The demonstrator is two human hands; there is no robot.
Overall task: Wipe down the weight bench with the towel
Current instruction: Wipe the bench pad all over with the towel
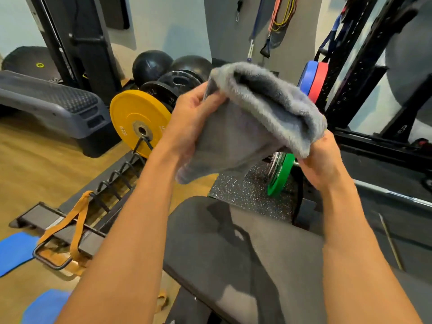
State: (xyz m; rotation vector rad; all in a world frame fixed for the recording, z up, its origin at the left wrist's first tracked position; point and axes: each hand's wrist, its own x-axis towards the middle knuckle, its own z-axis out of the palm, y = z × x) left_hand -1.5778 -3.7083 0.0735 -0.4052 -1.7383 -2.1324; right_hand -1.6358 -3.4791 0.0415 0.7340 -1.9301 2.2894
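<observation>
Holding a grey towel [252, 118] up in the air with both hands, a person stands over the black weight bench [280, 265], whose padded top fills the frame from the centre down toward 6 o'clock. The left hand [194, 113] grips the cloth's edge at about 10 o'clock of the bundle, fingers clamped on a fold; the right hand [320, 160] holds the opposite end at about 4 o'clock, fingers curled round the fabric. The towel is bunched and doubled over between them, well clear of the pad and touching nothing but the hands. Beyond it, a yellow weight plate [138, 120] stands on a floor rack [117, 181] at 9 o'clock, and a green plate [280, 176] sits on a bar at 5 o'clock of the cloth. The work appears to be at the readying stage: the cloth looks to be getting gathered or refolded into a wiping pad, and no wiping contact is being made at this moment. Dark patches on the pad near its far end could be shadow or damp; the view does not settle which. The next move likely calls for lowering the towel toward 6 o'clock, pressing a flat face of it onto the pad, and sweeping along its length with steady pressure.
</observation>
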